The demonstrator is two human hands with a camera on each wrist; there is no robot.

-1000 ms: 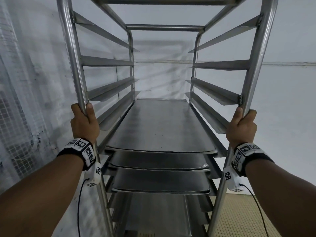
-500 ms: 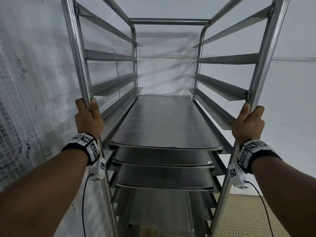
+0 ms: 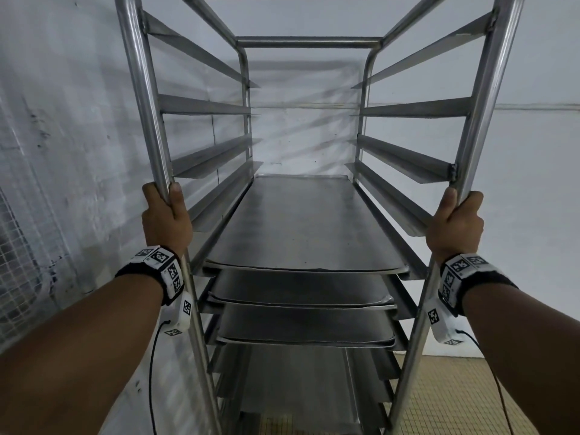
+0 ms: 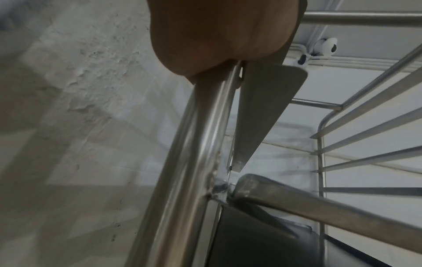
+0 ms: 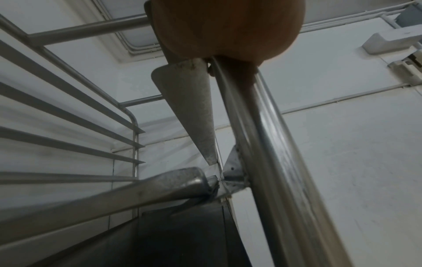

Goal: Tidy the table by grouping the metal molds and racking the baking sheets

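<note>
On the runners at the middle of the rack (image 3: 150, 89), three baking sheets (image 3: 301, 224) lie one under another, slid well in, the upper runners bare. My left hand (image 3: 166, 221) is wrapped round the left front post, my right hand (image 3: 455, 224) round the right front post, both clamped at about the level of the top sheet. I take it I am steering the loaded rack into place; to do it well I should keep both grips level and push evenly, so the sheets do not slide forward off their runners. A rough white wall (image 3: 62, 152) runs close along the left post, another stands behind the rack, and yellowish floor tiles (image 3: 455, 403) show at lower right. No molds are in view.
</note>
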